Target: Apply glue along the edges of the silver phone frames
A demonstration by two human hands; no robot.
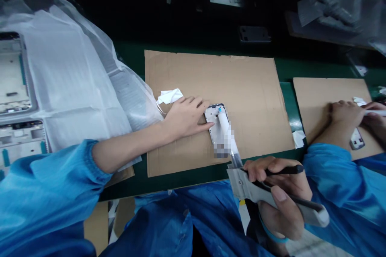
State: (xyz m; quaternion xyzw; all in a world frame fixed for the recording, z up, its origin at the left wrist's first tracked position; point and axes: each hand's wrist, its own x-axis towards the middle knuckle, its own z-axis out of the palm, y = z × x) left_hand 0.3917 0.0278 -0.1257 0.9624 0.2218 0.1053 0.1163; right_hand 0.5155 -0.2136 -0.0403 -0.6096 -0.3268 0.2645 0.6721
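Note:
A phone frame lies on a brown cardboard sheet. My left hand rests beside its left edge, the fingers spread and the thumb lying over the frame. My right hand is wrapped round the grey and black handles of a dispensing gun below the cardboard's front edge. From the gun a white tube reaches up over the frame, its blue tip near the frame's upper end. Part of the tube and frame is pixelated. A white cloth lies just above my left hand.
Plastic-wrapped trays with metal frames stand at the left. Another person's hands work over a second cardboard sheet at the right. A dark phone part lies at the back, with plastic bags at the upper right.

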